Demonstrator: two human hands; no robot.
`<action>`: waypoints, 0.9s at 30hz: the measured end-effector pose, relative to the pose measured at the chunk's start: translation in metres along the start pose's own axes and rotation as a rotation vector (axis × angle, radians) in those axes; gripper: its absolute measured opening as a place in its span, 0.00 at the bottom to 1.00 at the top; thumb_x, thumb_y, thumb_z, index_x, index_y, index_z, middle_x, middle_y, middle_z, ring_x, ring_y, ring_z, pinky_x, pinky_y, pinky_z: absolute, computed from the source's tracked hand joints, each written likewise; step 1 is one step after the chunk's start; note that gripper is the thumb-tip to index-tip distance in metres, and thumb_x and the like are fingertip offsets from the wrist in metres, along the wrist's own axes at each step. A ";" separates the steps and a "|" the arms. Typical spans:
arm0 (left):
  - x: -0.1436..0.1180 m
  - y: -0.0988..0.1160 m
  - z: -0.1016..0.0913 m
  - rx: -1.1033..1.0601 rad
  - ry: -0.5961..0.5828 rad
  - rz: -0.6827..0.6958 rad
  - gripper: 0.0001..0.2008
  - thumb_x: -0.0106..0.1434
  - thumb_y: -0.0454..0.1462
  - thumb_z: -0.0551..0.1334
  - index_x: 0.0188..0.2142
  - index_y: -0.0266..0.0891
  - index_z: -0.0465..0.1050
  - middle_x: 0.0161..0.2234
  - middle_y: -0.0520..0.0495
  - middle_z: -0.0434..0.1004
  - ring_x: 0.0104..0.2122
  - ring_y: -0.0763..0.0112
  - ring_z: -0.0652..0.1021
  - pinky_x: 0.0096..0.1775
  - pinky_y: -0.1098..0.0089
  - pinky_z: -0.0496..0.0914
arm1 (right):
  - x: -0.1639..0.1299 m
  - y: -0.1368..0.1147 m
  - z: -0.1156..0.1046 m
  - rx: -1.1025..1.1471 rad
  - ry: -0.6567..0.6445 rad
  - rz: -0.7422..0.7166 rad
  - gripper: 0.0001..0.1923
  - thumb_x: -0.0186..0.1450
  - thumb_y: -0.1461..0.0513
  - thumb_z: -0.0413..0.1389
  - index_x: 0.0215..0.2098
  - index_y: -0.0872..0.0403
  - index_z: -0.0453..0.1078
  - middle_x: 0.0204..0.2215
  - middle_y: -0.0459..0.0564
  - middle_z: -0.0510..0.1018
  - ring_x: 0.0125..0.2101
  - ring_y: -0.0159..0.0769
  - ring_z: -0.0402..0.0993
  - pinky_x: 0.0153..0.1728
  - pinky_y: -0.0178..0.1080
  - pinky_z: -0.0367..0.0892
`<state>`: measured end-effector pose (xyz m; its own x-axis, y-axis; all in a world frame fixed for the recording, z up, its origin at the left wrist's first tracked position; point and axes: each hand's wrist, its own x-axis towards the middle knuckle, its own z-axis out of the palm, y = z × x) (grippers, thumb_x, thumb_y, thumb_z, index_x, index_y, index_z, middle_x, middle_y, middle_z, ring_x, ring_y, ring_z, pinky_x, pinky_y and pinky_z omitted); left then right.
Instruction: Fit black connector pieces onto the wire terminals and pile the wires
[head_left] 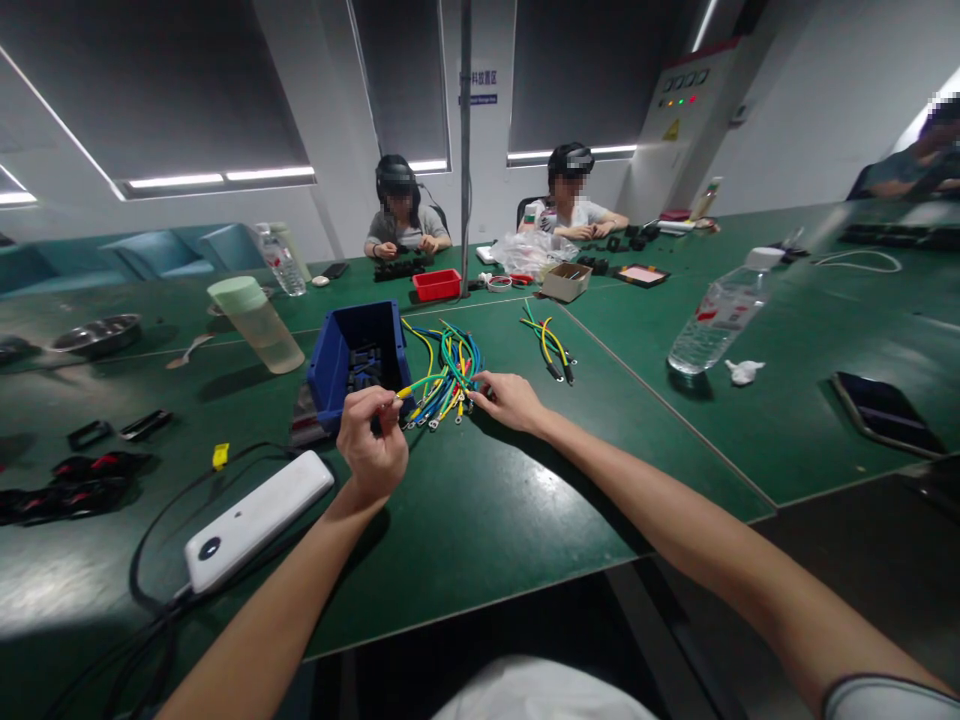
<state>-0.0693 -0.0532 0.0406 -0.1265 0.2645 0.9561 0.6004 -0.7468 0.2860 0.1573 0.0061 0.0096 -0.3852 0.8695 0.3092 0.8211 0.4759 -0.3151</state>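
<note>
Nearest to the camera, at the bottom centre of the frame, is a pale fabric edge, likely the person's clothing, and both bare forearms run up from there to the middle of the green table point(480, 520). Left hand point(371, 440) is closed in a pinch on the end of a yellow-green wire point(414, 387), held just in front of the blue bin point(334, 365). Right hand point(510, 400) lies flat with fingers spread, its tips touching the near edge of the bundle of coloured wires point(446, 375), which sits at centre frame just right of the bin.

Those wires look light and limp, so I judge they will droop and snag on each other when one is drawn out. The metal terminals at the ends seem the stiffest part, and the insulation just behind a terminal is probably the surest place to pinch. A smaller loose set of wires point(551, 345) lies apart, further right.

A white power bank point(255, 520) with a black cable rests lower left. The clear water bottle point(716, 320) at right carries a red and white label, too small to read. A blue sign point(478, 88) on the far wall, top centre, bears characters I cannot make out. Two other people sit working at the far side.
</note>
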 end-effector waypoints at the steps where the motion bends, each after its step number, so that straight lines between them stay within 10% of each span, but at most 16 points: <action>1: 0.001 -0.001 0.000 0.006 0.012 -0.006 0.08 0.60 0.30 0.59 0.39 0.40 0.65 0.33 0.49 0.69 0.34 0.71 0.74 0.36 0.68 0.70 | 0.000 -0.001 0.000 -0.003 -0.004 0.001 0.19 0.66 0.50 0.47 0.48 0.51 0.68 0.33 0.48 0.78 0.32 0.36 0.73 0.30 0.35 0.56; 16: 0.002 0.004 0.000 -0.094 0.229 -0.030 0.08 0.63 0.32 0.56 0.40 0.41 0.57 0.36 0.48 0.63 0.29 0.75 0.71 0.24 0.75 0.68 | -0.005 -0.026 0.007 -0.135 0.028 0.118 0.41 0.59 0.38 0.46 0.61 0.56 0.55 0.46 0.60 0.71 0.48 0.48 0.64 0.48 0.45 0.57; 27: 0.000 0.006 0.000 -0.068 0.093 -0.023 0.05 0.64 0.30 0.53 0.39 0.40 0.59 0.34 0.48 0.67 0.30 0.75 0.72 0.26 0.74 0.70 | -0.003 -0.059 0.025 -0.023 0.056 0.208 0.51 0.53 0.33 0.48 0.63 0.57 0.51 0.60 0.69 0.55 0.57 0.58 0.55 0.52 0.52 0.52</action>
<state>-0.0656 -0.0577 0.0421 -0.2141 0.2269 0.9501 0.5421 -0.7815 0.3088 0.0998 -0.0216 0.0050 -0.1834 0.9396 0.2891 0.8899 0.2836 -0.3573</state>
